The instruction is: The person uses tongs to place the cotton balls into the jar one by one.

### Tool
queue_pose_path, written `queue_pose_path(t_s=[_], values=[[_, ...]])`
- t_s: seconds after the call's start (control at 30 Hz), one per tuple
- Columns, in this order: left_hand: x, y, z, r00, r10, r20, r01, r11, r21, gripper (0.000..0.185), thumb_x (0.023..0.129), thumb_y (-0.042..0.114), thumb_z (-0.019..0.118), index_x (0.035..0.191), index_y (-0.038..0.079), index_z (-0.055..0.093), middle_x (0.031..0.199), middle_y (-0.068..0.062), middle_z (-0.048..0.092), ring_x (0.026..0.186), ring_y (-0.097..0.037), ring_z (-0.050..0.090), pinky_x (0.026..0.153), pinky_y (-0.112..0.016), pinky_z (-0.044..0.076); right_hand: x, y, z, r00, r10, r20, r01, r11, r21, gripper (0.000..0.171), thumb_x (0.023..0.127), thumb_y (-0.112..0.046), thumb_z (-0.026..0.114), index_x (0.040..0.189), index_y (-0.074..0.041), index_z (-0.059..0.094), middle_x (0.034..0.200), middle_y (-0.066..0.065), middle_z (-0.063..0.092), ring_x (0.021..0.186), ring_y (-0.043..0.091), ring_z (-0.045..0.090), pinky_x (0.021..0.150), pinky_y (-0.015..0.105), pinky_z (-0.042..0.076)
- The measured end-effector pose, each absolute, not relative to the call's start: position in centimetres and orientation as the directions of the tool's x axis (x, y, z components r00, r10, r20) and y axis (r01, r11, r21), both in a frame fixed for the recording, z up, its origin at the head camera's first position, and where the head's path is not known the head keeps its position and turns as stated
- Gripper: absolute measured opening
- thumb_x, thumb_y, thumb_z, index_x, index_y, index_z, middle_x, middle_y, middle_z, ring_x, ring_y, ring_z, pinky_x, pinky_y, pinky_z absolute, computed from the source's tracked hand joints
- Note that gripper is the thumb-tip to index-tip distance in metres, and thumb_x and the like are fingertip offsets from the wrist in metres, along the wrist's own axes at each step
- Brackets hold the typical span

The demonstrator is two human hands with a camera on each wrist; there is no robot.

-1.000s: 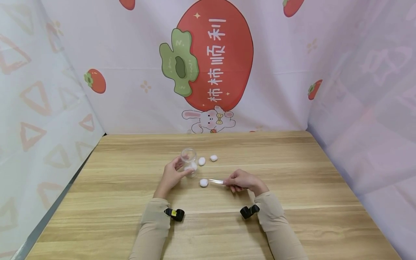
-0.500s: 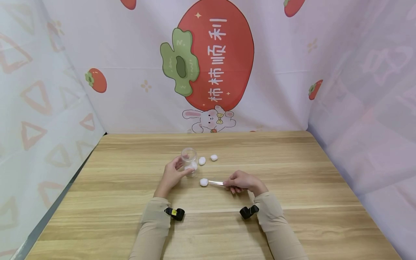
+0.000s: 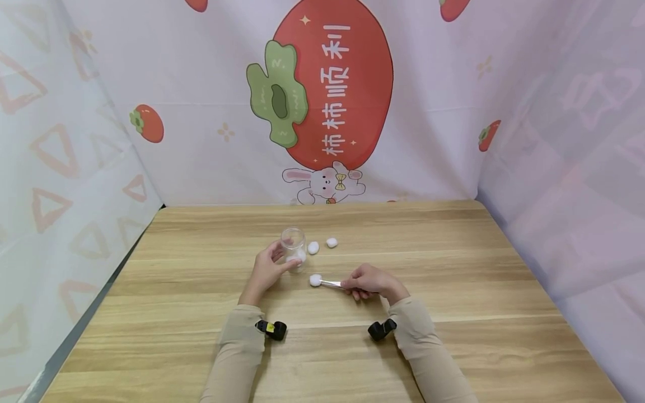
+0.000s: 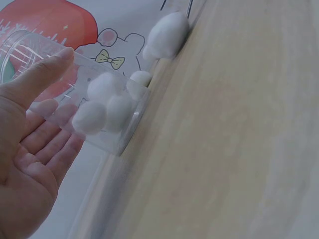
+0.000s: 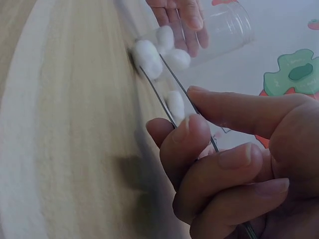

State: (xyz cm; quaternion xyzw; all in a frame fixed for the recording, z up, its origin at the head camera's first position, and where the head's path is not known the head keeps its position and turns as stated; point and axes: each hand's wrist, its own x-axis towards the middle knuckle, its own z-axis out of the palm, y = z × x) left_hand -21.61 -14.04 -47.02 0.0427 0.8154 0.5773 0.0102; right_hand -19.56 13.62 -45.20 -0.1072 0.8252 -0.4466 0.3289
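Tweezers (image 3: 331,284) rest pinched between the thumb and fingers of a person's right hand (image 3: 370,281), the prongs reaching leftward from it to touch a cotton ball (image 3: 315,280); from where I stand, I cannot tell how firmly they clasp it. Opposite, the left hand (image 3: 267,271) grips a clear jar (image 3: 298,246), thumb on the near side, fingers around the far side, several balls (image 4: 89,118) visible near the bottom. The jar stands upright. A second ball (image 3: 313,247) lies to the right of the left hand, just beside the jar; a third ball (image 3: 331,242) lies farther right, beyond the right hand's fingertips. Beige sleeves (image 3: 237,336) and black cameras (image 3: 275,330) sit behind both hands, above a wooden table (image 3: 322,364). Past them hangs a persimmon-print cloth (image 3: 201,157).
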Motion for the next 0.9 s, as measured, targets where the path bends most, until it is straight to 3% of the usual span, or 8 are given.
queue_pose_path(t_s=[0.67,0.9], values=[[-21.9,-14.0,-47.2,-0.994,0.086,0.074,0.096,0.285,0.954,0.063,0.078,0.008,0.079,0.133,-0.004,0.051,0.139,-0.025,0.054,0.13,-0.037,0.053,0.114,-0.039,0.045,-19.6,12.1,-45.7,-0.814,-0.358,-0.458,0.184,0.589,-0.787,0.029,0.095,-0.023,0.06,0.075,-0.003,0.067,0.051,-0.004,0.052,0.042,0.004,0.037,0.04,0.014,0.031],[-21.8,-14.0,-47.2,-0.995,0.083,0.048,0.072,0.311,0.948,0.066,0.079,0.01,0.079,0.135,-0.003,0.049,0.139,-0.026,0.053,0.13,-0.037,0.053,0.114,-0.039,0.045,-19.4,11.8,-46.1,-0.843,-0.319,-0.434,0.174,0.602,-0.78,0.033,0.094,-0.022,0.062,0.067,-0.004,0.062,0.047,-0.006,0.046,0.041,0.004,0.034,0.04,0.014,0.027]])
